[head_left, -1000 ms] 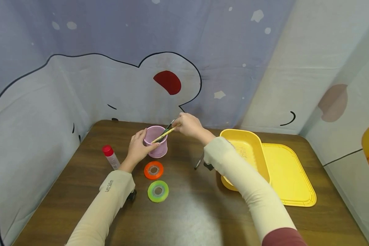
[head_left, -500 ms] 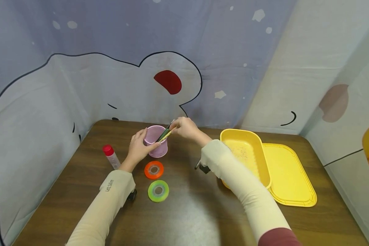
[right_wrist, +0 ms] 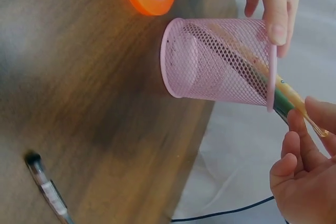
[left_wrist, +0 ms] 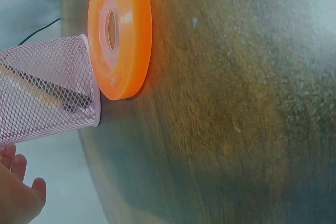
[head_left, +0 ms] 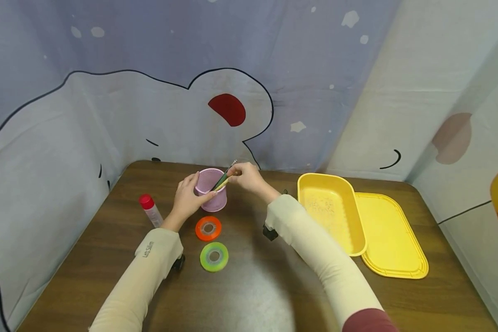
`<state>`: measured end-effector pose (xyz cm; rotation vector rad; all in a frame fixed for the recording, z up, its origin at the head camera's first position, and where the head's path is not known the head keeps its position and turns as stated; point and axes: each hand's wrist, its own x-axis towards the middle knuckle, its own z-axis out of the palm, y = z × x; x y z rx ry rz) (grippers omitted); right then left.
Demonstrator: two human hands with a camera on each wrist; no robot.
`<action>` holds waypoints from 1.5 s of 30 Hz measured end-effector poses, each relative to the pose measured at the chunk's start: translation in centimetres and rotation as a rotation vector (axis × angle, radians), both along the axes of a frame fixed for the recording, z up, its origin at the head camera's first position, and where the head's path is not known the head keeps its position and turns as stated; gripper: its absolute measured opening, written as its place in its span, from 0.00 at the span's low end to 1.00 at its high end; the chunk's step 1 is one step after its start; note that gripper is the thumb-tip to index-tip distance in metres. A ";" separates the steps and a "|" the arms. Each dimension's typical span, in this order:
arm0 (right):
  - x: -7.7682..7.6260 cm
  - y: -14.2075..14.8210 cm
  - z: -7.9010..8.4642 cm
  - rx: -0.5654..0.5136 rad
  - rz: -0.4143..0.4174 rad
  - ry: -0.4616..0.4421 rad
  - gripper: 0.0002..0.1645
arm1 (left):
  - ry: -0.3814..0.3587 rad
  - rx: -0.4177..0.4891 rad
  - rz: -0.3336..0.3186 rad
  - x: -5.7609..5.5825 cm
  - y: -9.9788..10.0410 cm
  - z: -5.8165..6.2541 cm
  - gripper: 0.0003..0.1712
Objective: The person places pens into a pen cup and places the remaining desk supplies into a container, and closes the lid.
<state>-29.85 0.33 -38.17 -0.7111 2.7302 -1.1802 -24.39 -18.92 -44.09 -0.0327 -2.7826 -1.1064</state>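
Note:
My left hand (head_left: 186, 198) holds a pink mesh pen cup (head_left: 216, 202) by its rim, thumb near and fingers on the far left side. The cup stands upright on the table. My right hand (head_left: 249, 177), just right of the rim, pinches the upper end of a yellow pen (right_wrist: 290, 94). The pen slants down into the cup beside a dark green pen (right_wrist: 282, 103). Through the mesh in the left wrist view, both lower ends show near the cup's bottom.
An orange tape roll (head_left: 200, 227) and a green one (head_left: 205, 259) lie before the cup. A red-capped glue stick (head_left: 152, 212) is left. Another pen (right_wrist: 51, 193) lies on the table. Rightward are a yellow tub (head_left: 328, 226) and a yellow lid (head_left: 392, 235).
My right hand has come down and left toward the cup, sliding the yellow pen deeper into it. The left hand and the cup have stayed put.

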 end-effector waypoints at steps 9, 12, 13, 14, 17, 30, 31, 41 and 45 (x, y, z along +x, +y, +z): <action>0.2 0.0 -0.8 -0.105 -0.011 -0.072 0.11 | 0.031 -0.006 0.000 0.0 0.1 0.1 0.53; 0.3 0.1 -1.0 -0.143 -0.013 -0.093 0.16 | 0.035 -0.011 0.000 0.0 0.1 0.0 0.52; 0.4 0.2 -1.1 -0.154 -0.016 -0.101 0.17 | 0.033 -0.011 0.000 0.0 0.1 0.0 0.52; 0.4 0.2 -1.2 -0.166 -0.018 -0.108 0.18 | 0.030 -0.011 0.001 0.0 0.1 0.0 0.52; 0.5 0.4 -1.7 -0.185 -0.034 -0.122 0.20 | 0.022 -0.010 -0.005 0.0 0.0 -0.1 0.52; 0.6 2.8 -4.6 -0.192 -0.156 -0.111 0.20 | 0.022 -0.003 0.001 0.0 0.1 -0.1 0.52; 0.7 3.0 -4.7 -0.186 -0.170 -0.113 0.20 | 0.022 -0.005 0.001 0.0 0.1 -0.1 0.52; 2.5 3.7 -5.7 -0.096 -0.296 -0.092 0.22 | 0.022 -0.004 -0.002 -0.1 0.0 -0.3 0.52; 2.9 3.9 -6.4 -0.072 -0.368 -0.075 0.26 | 0.022 -0.006 -0.004 -0.1 0.0 -0.4 0.52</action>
